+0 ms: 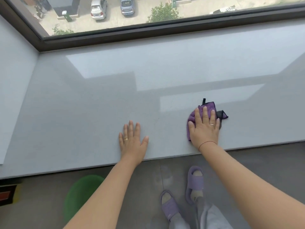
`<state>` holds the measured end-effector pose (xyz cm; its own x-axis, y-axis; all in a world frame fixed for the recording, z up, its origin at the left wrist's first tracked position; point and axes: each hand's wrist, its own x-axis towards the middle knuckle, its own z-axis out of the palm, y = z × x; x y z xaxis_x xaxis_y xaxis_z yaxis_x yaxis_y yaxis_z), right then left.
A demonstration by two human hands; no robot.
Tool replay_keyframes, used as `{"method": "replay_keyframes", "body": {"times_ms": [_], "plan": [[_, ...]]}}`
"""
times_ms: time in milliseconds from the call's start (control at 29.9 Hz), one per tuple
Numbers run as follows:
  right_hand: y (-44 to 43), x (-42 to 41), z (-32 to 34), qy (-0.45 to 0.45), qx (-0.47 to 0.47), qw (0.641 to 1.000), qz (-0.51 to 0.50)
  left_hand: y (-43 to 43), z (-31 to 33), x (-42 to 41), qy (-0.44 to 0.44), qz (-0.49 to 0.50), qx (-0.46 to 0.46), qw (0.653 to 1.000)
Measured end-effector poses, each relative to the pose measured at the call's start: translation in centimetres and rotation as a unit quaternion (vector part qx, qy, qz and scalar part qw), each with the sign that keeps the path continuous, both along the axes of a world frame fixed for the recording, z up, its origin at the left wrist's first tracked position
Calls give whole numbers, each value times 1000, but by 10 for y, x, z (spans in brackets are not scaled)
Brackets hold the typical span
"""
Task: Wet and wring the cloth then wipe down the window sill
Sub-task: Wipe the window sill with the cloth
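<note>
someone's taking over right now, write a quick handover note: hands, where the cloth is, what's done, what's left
Left hand: open, flat on the window sill, holding nothing.
Right hand: flat, fingers straight, pressing the purple cloth onto the sill near its front edge, right of the left hand.
Done: the cloth is bunched on the sill, in place for wiping. Whether it is wet cannot be told.
Left: wipe the sill. No wiped patches are visible, so treat the whole surface as pending.

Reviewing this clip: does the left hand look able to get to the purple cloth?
Probably yes. Only bare sill lies between the left hand and the cloth, though the right hand presses flat over most of it.
</note>
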<state>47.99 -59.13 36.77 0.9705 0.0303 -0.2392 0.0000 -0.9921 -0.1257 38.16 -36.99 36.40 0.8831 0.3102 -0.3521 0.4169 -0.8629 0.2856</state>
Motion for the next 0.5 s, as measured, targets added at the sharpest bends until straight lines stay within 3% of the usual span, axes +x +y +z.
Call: {"method": "replay_keyframes", "body": {"times_ms": [134, 234, 335, 402, 502], "plan": [[72, -58, 0, -4, 38, 992, 123, 5, 5, 4, -16, 23, -48, 998], [107, -100, 0, 20, 65, 961, 269, 5, 6, -7, -29, 21, -16, 999], [90, -96, -1, 10, 63, 934, 353, 1, 4, -20, -25, 9, 17, 1000], [58, -82, -4, -18, 33, 940, 338, -1, 1, -27, -1, -16, 30, 999], [-3, -61, -4, -33, -4, 974, 222, 0, -3, -32, 21, -35, 33, 999]]}}
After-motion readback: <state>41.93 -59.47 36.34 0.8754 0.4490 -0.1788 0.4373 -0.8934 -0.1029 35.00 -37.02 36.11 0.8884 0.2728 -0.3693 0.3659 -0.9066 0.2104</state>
